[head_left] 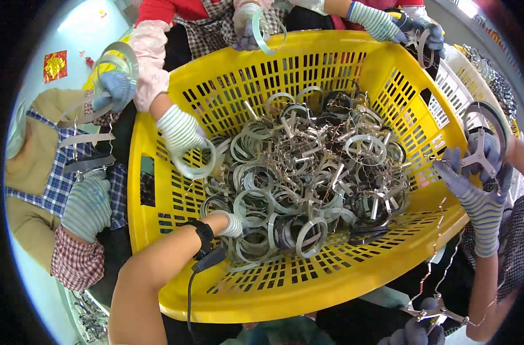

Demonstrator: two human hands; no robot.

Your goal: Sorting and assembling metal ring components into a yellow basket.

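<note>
My left hand (233, 225), in a striped glove with a black strap at the wrist, reaches into the heap in the yellow basket (308, 296). Rings hide its fingers. Around it lie flat pale metal rings (312, 237), wavy wire links (296, 161) and short metal strips. At the lower right edge, the dark gloved fingers of my right hand (418, 333) are closed on a three-armed metal bracket (437, 313). Wavy wire links (427, 270) run upward from the bracket. The rest of that hand is cut off.
A co-worker's gloved hand (184, 135) grips rings at the basket's left wall. Another co-worker (40, 161) at left holds metal bands. At right, gloved hands (477, 195) hold a bracket and ring. More gloved hands work beyond the far rim. White baskets (446, 95) stand at the right.
</note>
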